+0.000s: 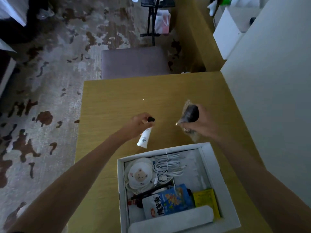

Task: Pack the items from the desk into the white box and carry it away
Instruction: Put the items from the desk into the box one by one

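The wooden desk (117, 98) lies beneath both hands, with a patterned carpet (50, 81) beyond the left fingers and a padded grey stool (134, 61) ahead of the fingertips at the desk's far edge. The white box (217, 179) stands open on the desk, nearer the person than either set of fingers, below and between the wrists. It holds a coil of white cables (168, 167), round pads with a bear print (139, 175), a blue snack packet (175, 197) and a yellow packet (205, 197). The right hand (200, 121) has its fingers curled round a clear bag (189, 113) with something dark inside. The left hand (138, 123) grips a white tube (144, 138) near its black cap (151, 119); the tube's tail slants down from the fingers towards the box.
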The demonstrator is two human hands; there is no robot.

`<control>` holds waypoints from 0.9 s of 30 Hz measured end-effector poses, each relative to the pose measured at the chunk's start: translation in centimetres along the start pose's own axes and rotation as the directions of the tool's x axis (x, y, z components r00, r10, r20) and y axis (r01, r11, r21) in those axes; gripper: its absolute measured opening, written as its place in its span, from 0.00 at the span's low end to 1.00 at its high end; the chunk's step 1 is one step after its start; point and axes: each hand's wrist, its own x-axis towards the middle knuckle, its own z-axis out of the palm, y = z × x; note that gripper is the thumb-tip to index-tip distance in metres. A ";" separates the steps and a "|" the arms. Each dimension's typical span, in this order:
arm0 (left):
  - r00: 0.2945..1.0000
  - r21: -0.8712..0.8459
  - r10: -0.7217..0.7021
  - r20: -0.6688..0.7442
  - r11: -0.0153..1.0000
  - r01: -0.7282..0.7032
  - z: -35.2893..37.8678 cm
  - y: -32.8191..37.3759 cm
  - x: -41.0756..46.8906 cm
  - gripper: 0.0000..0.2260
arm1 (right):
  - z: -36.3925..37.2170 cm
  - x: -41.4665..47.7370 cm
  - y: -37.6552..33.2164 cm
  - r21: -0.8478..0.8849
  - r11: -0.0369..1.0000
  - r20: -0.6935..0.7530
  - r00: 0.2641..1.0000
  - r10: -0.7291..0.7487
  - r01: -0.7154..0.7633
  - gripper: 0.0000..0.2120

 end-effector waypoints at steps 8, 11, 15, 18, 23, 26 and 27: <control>0.917 -0.417 0.014 -0.398 0.888 -0.195 -2.1 7.6 -8.3 0.09 | -3.0 -9.5 -3.3 0.240 0.905 -0.003 0.932 -0.361 0.352 0.41; 0.919 -0.306 0.058 -0.390 0.933 -0.189 -0.6 9.2 -12.3 0.11 | -3.4 -12.5 -2.6 0.254 0.874 0.012 0.903 -0.430 0.413 0.42; 0.954 -0.069 0.116 -0.275 0.988 -0.140 3.0 9.0 -16.9 0.09 | -3.1 -15.2 -0.8 0.236 0.887 0.153 0.886 -0.438 0.397 0.41; 0.984 0.093 0.053 -0.171 0.995 -0.037 5.9 8.1 -19.7 0.12 | -2.2 -16.4 1.0 0.133 0.904 0.250 0.869 -0.427 0.406 0.40; 0.994 0.468 0.083 -0.069 0.883 -0.042 9.5 7.2 -21.0 0.18 | -0.6 -17.1 3.1 -0.137 0.882 0.200 0.884 -0.422 0.452 0.40; 0.995 0.656 0.098 -0.010 0.752 -0.068 11.3 7.0 -20.6 0.19 | -0.1 -17.1 3.5 -0.426 0.741 0.159 0.849 -0.504 0.520 0.41; 0.995 0.679 0.099 0.013 0.730 -0.082 11.8 6.9 -20.6 0.19 | 0.1 -17.0 3.6 -0.487 0.699 0.165 0.841 -0.516 0.524 0.42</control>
